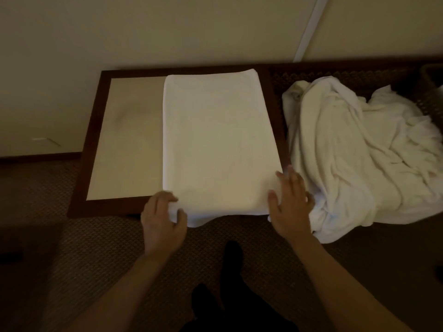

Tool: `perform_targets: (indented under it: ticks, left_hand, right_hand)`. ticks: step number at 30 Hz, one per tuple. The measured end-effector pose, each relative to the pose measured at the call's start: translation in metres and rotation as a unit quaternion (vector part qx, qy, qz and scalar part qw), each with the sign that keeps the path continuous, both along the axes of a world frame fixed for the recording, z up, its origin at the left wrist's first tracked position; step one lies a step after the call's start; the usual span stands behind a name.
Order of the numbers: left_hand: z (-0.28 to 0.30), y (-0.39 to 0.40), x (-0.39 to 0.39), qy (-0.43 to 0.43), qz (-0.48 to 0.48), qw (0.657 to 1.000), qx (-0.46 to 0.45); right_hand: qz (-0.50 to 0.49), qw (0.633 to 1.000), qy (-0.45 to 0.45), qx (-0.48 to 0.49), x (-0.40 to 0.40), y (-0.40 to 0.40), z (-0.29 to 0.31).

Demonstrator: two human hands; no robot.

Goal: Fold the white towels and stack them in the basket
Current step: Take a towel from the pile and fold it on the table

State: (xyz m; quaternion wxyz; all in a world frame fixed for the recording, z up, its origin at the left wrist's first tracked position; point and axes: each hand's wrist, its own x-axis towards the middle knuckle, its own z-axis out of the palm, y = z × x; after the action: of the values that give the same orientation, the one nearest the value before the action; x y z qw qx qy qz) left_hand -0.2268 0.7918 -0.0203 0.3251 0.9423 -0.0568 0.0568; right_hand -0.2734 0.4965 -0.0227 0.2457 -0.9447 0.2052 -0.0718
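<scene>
Nearby, rumpled towel heap (pixel 354 152), wicker basket (pixel 431 92)

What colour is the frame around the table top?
Dark reddish-brown wood frame, around a beige table top; the head view, the only one, shows it.

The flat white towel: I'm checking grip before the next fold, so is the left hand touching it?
Touching. The head view shows the left hand pinching the flat white towel at its near left corner.

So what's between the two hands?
The near edge of the flat folded towel lies between the left hand, which grips its corner, and the open right hand, in the head view.
</scene>
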Motion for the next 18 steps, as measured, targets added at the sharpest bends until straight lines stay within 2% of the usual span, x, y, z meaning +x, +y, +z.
perform_targets:
  ticks: [2,3,6,8,10,13,15,16,18]
  left_hand:
    - [-0.001,-0.018,0.025,0.054,-0.062,0.992,0.094]
    - [-0.004,-0.025,0.036,0.089,-0.083,0.981,0.148]
    - [-0.023,-0.022,0.055,0.118,-0.102,0.953,0.261]
    - [-0.03,-0.012,0.054,0.127,-0.068,0.952,0.271]
    - [-0.03,-0.008,0.05,0.157,-0.016,0.952,0.261]
    - [-0.026,-0.013,0.049,0.206,0.06,0.948,0.233]
    - [-0.021,-0.023,0.057,0.206,0.102,0.948,0.221]
    - [-0.018,-0.028,0.062,0.185,0.091,0.951,0.231]
    - [-0.017,-0.041,0.073,0.147,0.005,0.956,0.252]
  right_hand:
    - [0.089,0.987,0.115,-0.069,0.017,0.003,-0.006]
    - [0.118,0.978,0.145,-0.097,0.02,0.004,-0.012]
    - [0.091,0.973,0.172,-0.128,0.023,-0.004,-0.024]
    - [0.032,0.977,0.17,-0.125,0.02,-0.01,-0.026]
    - [0.013,0.976,0.177,-0.129,0.02,-0.009,-0.024]
    - [0.009,0.978,0.161,-0.136,0.026,-0.004,-0.021]
    - [0.052,0.979,0.143,-0.136,0.039,-0.005,-0.018]
    - [0.089,0.977,0.137,-0.14,0.047,-0.005,-0.017]
    - [0.154,0.969,0.134,-0.14,0.066,-0.002,-0.019]
